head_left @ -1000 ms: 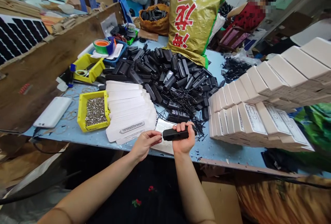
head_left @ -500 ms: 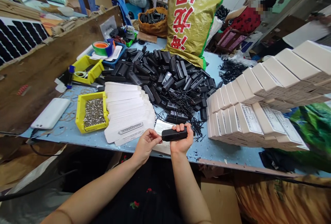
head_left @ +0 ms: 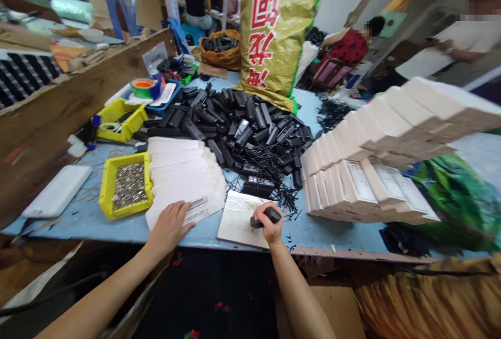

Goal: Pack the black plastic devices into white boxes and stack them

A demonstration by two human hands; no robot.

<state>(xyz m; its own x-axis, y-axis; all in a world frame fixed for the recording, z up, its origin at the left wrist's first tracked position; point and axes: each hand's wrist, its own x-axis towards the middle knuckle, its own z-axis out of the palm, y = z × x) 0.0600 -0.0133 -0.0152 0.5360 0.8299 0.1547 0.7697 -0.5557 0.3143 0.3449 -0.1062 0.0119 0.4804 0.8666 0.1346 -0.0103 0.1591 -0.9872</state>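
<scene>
one black, rounded, elongated case (head_left: 273, 216) is gripped in the fingers of the right hand (head_left: 272, 230) over a flat, pale plate (head_left: 237, 221) on the near side of the blue bench (head_left: 324, 237); the left hand (head_left: 168, 228) rests, fingers loosely spread, on fanned white cards (head_left: 176, 167) beside a yellow plastic bin (head_left: 107, 188) of glinting bits (head_left: 129, 185)

A black, elongated piece (head_left: 273, 215) is clasped in the right hand (head_left: 273, 231) and held over a pale, flat board (head_left: 235, 219); whether the board is touched cannot be told. The middle of the piece is hidden by the grip, and its dark ends are left exposed. White cards (head_left: 176, 167) are fanned in an overlapping stack, grey printing shown on the nearest, which is partly covered by the left hand (head_left: 171, 227).
</scene>
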